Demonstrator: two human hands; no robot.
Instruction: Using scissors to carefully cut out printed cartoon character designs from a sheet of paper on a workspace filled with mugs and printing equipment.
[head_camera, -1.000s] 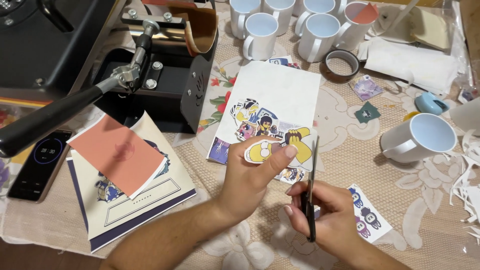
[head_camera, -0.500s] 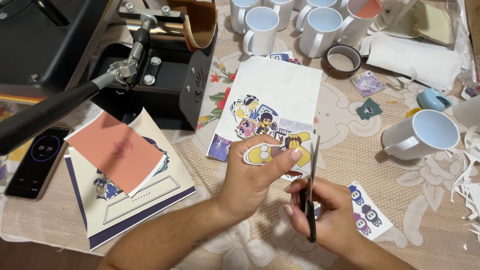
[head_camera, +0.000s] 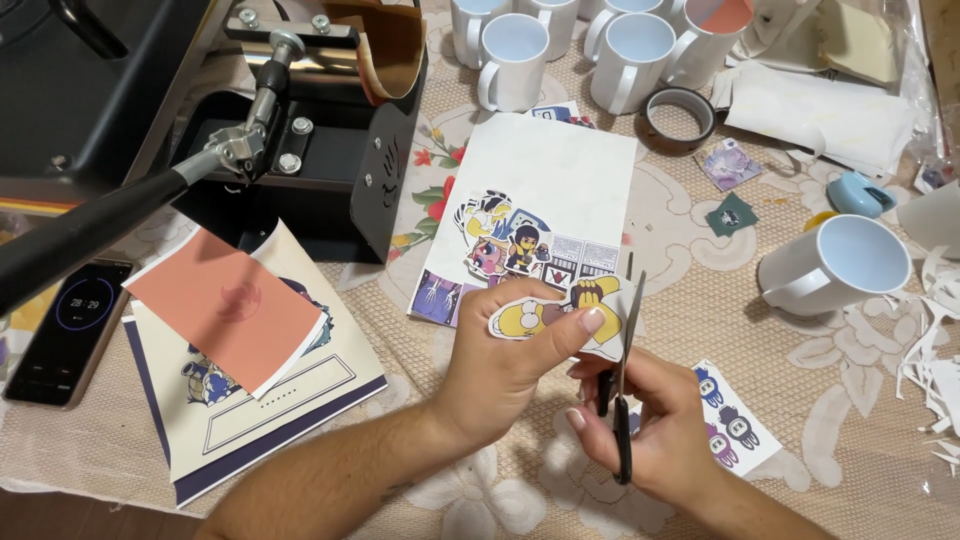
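Two hands work at lower centre: left hand (head_camera: 505, 365) pinches a yellow cutout (head_camera: 545, 315), right hand (head_camera: 655, 435) grips black scissors (head_camera: 622, 385).

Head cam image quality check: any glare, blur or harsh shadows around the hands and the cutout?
Head view: even, soft indoor light, only faint shadows under the left hand and right hand. The scissors and yellow cutout are sharp, with no motion blur. The press handle at the near left looks slightly soft. There is mild sheen on the white mug, nothing blown out.

A home craft workshop: mug heat press (head_camera: 300, 130) at the worktop's far left corner, blank white mugs (head_camera: 560, 50) lining the far edge.
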